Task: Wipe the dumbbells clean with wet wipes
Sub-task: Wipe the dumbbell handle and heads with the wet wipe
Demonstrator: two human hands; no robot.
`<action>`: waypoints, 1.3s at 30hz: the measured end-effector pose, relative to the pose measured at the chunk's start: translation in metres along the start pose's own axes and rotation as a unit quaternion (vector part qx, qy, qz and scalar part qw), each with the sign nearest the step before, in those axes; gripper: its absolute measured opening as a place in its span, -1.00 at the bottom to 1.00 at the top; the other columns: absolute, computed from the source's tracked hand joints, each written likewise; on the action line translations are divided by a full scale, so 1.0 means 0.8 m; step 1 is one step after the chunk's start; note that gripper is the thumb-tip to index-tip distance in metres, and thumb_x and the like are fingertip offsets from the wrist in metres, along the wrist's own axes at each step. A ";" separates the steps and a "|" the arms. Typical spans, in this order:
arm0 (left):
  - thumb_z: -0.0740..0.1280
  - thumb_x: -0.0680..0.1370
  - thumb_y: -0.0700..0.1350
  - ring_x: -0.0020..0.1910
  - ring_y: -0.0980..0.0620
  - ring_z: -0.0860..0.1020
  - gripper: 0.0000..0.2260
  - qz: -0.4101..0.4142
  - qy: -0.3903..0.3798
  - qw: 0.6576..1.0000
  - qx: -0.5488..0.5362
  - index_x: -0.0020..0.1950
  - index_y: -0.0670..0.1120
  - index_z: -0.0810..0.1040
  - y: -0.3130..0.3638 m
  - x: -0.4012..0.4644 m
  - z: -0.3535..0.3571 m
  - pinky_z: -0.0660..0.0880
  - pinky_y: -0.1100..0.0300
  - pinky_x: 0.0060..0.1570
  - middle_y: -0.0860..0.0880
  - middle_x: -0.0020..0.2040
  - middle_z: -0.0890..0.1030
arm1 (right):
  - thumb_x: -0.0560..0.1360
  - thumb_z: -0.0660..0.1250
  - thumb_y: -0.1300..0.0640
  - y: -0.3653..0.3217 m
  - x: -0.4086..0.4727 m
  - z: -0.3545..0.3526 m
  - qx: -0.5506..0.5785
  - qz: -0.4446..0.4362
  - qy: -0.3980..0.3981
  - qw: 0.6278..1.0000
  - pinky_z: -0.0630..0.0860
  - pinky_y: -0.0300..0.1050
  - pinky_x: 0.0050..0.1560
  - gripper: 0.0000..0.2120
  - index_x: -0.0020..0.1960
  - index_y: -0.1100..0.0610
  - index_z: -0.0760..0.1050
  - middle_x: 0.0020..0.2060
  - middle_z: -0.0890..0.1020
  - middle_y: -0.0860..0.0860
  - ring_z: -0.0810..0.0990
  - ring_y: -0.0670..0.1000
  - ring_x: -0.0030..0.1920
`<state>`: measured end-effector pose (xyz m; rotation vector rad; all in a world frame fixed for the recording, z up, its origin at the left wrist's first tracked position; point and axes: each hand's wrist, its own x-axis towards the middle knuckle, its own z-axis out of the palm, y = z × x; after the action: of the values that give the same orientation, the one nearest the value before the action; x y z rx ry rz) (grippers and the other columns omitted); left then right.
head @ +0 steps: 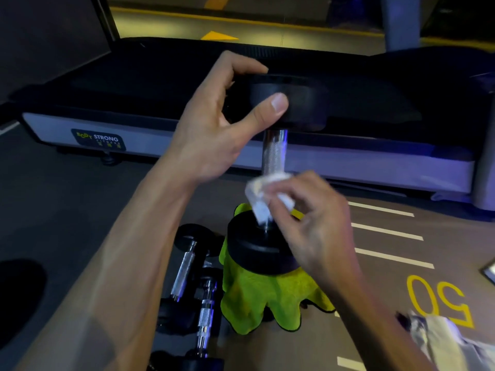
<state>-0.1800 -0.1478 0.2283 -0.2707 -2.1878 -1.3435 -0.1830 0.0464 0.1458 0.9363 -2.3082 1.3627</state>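
The black rubber-headed dumbbell with a knurled chrome handle (274,153) stands upright, its lower head resting on a lime-green microfibre cloth (267,298) spread on the gym floor. The cloth probably cushions the head and keeps it off the floor. The left hand (214,124) grips the upper head, thumb on the near rim and fingers curled over the far side, likely steadying the dumbbell upright. The right hand (316,220) pinches a crumpled white wet wipe (261,195) against the lower end of the handle, just above the lower head. Two smaller chrome-handled dumbbells (192,285) lie on the floor just left of the cloth. A grey treadmill base (187,135) sits close behind. A pale, blurred packet (439,336) lies to the right; its contents cannot be told.
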 end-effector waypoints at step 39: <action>0.44 0.63 0.00 0.11 0.20 0.58 -0.67 0.005 0.019 0.999 -0.025 0.31 -0.07 0.46 0.005 -0.005 0.014 0.49 0.28 0.12 0.10 0.13 0.57 | 0.59 0.37 0.37 -0.003 -0.003 -0.001 -0.107 -0.123 0.010 0.987 0.33 -0.08 0.52 -0.57 0.46 0.28 0.50 0.49 0.48 0.07 0.43 0.09 0.48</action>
<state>-0.1787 -0.1354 0.2251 -0.2718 -2.1201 -1.3894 -0.1794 0.0473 0.1463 1.0875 -2.1845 0.9990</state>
